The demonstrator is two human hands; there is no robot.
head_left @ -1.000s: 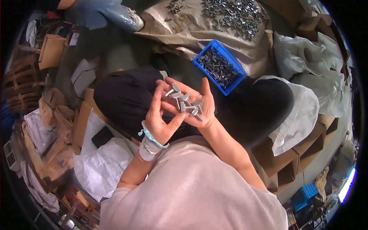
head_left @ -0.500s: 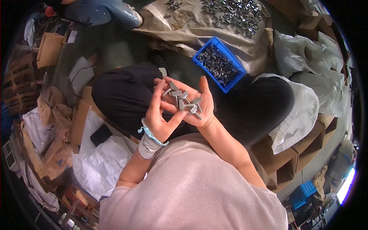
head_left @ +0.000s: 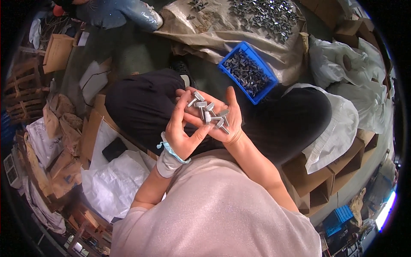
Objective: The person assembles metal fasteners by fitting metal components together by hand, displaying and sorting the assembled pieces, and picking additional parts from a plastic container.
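Observation:
Several metal T-head bolts (head_left: 208, 116) lie loosely across my upturned right hand (head_left: 231, 122), which is cupped beneath them. From the left, my left hand (head_left: 179, 132) rests against the right one, its thumb and fingers spread apart around the bolts' left side. Its index fingertip is by the uppermost bolt, and its thumb tip is beside the lower ones. Some left fingertips are hidden behind the bolts and the right hand. A pale glove cuff with a light blue band (head_left: 173, 155) wraps my left wrist. Beyond my hands stands a blue bin (head_left: 267, 90) filled with similar dark bolts.
A tan sheet (head_left: 205, 32) at the far side carries a heap of metal pieces (head_left: 269, 17). Cardboard boxes (head_left: 308, 175) and white sacks (head_left: 346, 64) stand at the right. White plastic wrapping (head_left: 115, 184) and a dark phone-like object (head_left: 114, 148) lie left. Another person's leg (head_left: 128, 15) is far left.
The whole view has shifted slightly. My hands stay together, and the bolts in the right palm have tilted a little, their heads catching more light.

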